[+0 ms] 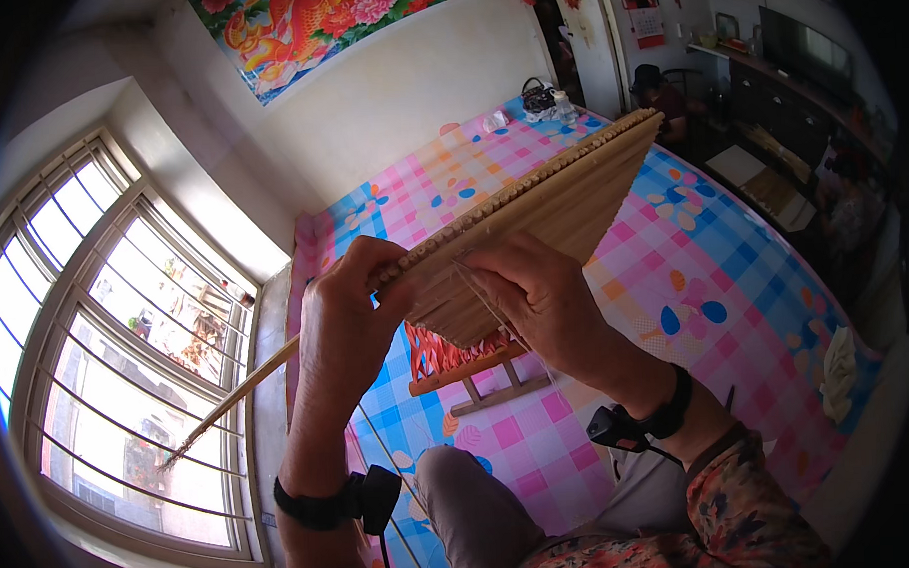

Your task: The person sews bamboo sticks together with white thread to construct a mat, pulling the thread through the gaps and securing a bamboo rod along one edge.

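Note:
A flat panel of pale, straw-coloured stalks [562, 215] laid side by side slants up in front of me, its cut stalk ends lined along the upper edge. My left hand [350, 308] is closed on the panel's near left corner, thumb on the face and fingers over the edge. A long stalk [240, 392] with a frayed tip sticks out beyond this hand toward the window. My right hand [535, 286] is closed in a pinch against the panel's face, with a thin pale thread [496, 313] at its fingertips. Whether a needle is there I cannot tell.
Below the panel stands a low wooden stool [498, 395] with red straps [442, 355]. A checked pink and blue sheet [676, 316] covers the bed. A barred window [136, 345] is at left. At far right sit people [668, 101] by a low table [761, 178].

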{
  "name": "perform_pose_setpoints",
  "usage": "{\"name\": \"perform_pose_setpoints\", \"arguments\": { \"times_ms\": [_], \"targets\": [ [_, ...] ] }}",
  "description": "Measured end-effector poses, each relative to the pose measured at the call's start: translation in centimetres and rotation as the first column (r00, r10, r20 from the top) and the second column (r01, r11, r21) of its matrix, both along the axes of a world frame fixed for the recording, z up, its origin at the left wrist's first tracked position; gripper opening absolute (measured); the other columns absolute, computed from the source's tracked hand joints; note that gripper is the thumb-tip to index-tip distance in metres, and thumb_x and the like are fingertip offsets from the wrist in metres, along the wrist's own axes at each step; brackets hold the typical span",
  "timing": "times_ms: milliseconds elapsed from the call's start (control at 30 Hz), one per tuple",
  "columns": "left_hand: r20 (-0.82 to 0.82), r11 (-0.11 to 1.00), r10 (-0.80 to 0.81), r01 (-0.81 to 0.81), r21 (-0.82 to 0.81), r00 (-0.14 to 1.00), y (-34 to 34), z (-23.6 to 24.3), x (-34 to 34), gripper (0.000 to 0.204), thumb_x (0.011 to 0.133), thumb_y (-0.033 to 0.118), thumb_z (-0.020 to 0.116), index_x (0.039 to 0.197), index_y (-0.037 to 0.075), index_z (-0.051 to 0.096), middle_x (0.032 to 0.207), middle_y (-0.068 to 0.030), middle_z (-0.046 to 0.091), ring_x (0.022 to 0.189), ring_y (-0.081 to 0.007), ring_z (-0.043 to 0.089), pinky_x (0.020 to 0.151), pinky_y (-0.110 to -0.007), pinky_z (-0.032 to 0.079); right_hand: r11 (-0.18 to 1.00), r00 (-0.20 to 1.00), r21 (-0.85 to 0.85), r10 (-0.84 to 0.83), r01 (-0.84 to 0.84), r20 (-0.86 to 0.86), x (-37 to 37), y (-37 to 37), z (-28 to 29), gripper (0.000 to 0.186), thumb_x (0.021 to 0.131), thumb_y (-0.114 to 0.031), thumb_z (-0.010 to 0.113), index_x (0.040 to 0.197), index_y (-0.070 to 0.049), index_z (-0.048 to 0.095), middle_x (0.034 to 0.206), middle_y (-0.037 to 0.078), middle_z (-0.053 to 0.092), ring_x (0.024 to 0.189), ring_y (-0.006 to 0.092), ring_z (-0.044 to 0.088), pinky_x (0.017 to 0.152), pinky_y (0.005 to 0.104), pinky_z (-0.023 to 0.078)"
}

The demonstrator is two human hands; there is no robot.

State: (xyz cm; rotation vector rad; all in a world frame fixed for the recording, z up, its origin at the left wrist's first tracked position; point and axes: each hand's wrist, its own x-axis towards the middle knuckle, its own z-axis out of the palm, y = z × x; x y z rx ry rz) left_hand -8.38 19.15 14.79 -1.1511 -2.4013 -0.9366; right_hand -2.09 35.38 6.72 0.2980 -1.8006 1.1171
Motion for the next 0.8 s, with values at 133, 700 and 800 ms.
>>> {"name": "perform_pose_setpoints", "arguments": {
  "times_ms": [133, 700, 800],
  "targets": [
    [-0.007, 1.000, 0.001, -0.001, 0.021, 1.000, -0.1, -0.1, 0.1, 0.020, 0.075, 0.006, 0.067, 0.092, 0.001, 0.058, 0.077, -0.0139, 0.064, 0.071, -0.0209, 0.064, 0.065, -0.032, 0.049, 0.997, 0.997, -0.044, 0.068, -0.066, 0.047, 0.1, 0.1, -0.2, 0.013, 0.083, -0.002, 0.062, 0.095, -0.002, 0.061, 0.083, 0.013, 0.058, 0.071, 0.0277, 0.060, 0.061, 0.0334, 0.047],
    [-0.010, 1.000, 0.003, -0.003, 0.008, 1.000, -0.4, -0.5, 0.8, 0.021, 0.074, 0.005, 0.068, 0.093, 0.001, 0.058, 0.078, -0.0143, 0.063, 0.070, -0.0229, 0.062, 0.064, -0.033, 0.049, 0.990, 0.980, -0.090, 0.118, -0.104, 0.161, 1.1, -0.4, 0.5, 0.011, 0.085, -0.004, 0.061, 0.095, 0.002, 0.062, 0.085, 0.011, 0.060, 0.075, 0.0198, 0.061, 0.065, 0.0286, 0.047],
    [-0.006, 1.000, 0.003, -0.003, 0.009, 1.000, -0.3, -0.4, 1.0, 0.021, 0.074, 0.004, 0.068, 0.092, 0.001, 0.058, 0.079, -0.0147, 0.062, 0.071, -0.0245, 0.063, 0.065, -0.034, 0.049, 0.994, 0.982, -0.059, 0.096, -0.088, 0.164, 1.2, -0.4, 0.4, 0.012, 0.087, -0.005, 0.060, 0.097, 0.002, 0.061, 0.084, 0.009, 0.059, 0.075, 0.0149, 0.060, 0.066, 0.0263, 0.047]
  ]
}}
